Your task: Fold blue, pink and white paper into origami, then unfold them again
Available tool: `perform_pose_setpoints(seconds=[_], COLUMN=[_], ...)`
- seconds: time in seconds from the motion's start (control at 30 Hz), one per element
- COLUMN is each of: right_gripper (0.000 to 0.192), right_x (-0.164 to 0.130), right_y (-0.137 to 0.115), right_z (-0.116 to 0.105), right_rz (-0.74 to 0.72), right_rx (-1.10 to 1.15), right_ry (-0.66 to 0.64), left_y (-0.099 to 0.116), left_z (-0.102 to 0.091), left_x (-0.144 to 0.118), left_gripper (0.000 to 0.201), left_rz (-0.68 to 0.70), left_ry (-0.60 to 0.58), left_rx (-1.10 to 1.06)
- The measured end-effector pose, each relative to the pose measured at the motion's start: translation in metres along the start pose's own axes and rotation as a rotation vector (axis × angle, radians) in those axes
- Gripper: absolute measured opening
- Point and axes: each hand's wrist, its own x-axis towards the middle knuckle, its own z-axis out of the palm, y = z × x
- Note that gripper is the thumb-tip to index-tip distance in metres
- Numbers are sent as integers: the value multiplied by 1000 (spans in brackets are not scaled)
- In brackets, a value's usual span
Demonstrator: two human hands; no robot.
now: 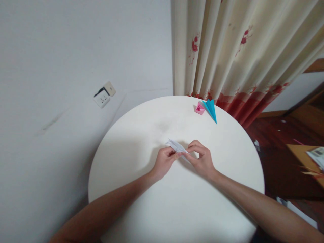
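Note:
A small piece of folded white paper (177,146) is held just above the middle of the round white table (121,158). My left hand (164,160) pinches its near left edge between thumb and fingers. On the other side, my right hand (201,158) grips the right end, its fingers curled and its thumb close to the left thumb. Layered points of paper stick up and to the left, away from me. The fingertips partly cover the lower edge, so its exact fold is hidden.
Toward the table's far right edge lie a pink folded paper piece (199,108) and a blue paper plane (210,110). A wall with a socket (102,98) stands at left, a curtain (227,50) behind. Papers lie on a low wooden surface (298,152) at right.

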Motion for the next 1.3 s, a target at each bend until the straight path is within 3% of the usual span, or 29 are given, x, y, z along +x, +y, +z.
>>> perform_pose_setpoints(seconds=[0.27,0.5,0.7,1.3], right_gripper=[12,16,23,19], right_x=[0,1,1,3], right_y=[-3,9,21,5], right_z=[2,0,0,-3], right_rz=[45,173,266,150], right_rx=[9,173,264,102], right_ry=[14,-3,-66,-40], left_y=[3,1,5,9], left_z=[0,0,-4,-8], left_x=[0,0,1,6], left_gripper=[26,30,29,27], left_rz=[-7,-80,-13,114], left_ry=[-3,48,24,-32], left_rx=[19,-73,-2,290])
